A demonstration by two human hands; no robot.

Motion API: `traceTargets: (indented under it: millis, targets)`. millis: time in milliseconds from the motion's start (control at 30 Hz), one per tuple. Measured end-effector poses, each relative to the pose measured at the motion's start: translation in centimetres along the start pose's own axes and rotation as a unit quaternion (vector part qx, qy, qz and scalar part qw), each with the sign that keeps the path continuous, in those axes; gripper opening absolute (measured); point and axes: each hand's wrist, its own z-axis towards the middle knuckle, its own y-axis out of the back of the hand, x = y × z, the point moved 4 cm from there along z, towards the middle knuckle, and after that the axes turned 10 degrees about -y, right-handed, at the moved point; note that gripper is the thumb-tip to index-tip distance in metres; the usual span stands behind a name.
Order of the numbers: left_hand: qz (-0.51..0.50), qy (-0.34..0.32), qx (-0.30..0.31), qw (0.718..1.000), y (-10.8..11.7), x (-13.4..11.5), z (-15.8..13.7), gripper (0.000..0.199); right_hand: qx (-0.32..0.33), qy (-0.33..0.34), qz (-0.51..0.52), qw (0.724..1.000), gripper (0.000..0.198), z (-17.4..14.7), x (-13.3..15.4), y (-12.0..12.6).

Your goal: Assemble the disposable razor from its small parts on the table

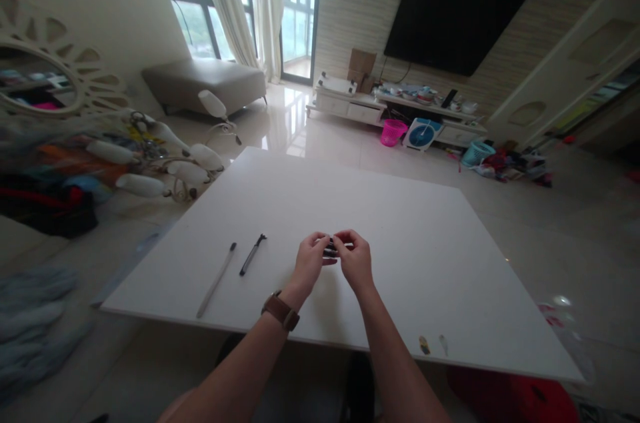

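Over the middle of the white table (380, 209), my left hand (311, 255) and my right hand (354, 255) meet at the fingertips. Both are closed on a small black object (330, 249), mostly hidden by the fingers, so its kind is unclear. To the left lies a slim, dark, pen-like tool (253, 256) with a short crosswise piece at its upper end. Beside it rests a long grey stick (216, 283) with a black tip. Near the front edge, right of my forearm, are a small yellow and dark piece (424, 345) and a small pale piece (443, 344).
A lamp with several white shades (187, 173) stands close to the table's left edge. Beyond the table are a bench (210, 79), a low white cabinet (345, 106), a pink basket (393, 132) and a blue fan (423, 134). A red item (515, 396) sits below the front right edge.
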Motion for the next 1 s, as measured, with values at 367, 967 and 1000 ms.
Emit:
traceTargets:
  millis: [367, 967, 1000]
  targets:
    - [-0.009, 0.029, 0.012, 0.999, 0.2, 0.2, -1.0, 0.019, 0.008, 0.114, -0.091, 0.989, 0.014, -2.3, 1.6, 0.4]
    - [-0.037, 0.083, -0.027, 0.995, 1.3, 1.0, 0.1, 0.018, 0.074, 0.202, -0.162, 0.963, 0.019, -2.1, 1.8, -1.4]
    - [-0.040, 0.083, -0.029, 0.995, 1.3, 1.0, 0.1, 0.017, 0.075, 0.200, -0.159, 0.964, 0.018, -2.2, 1.8, -1.4]
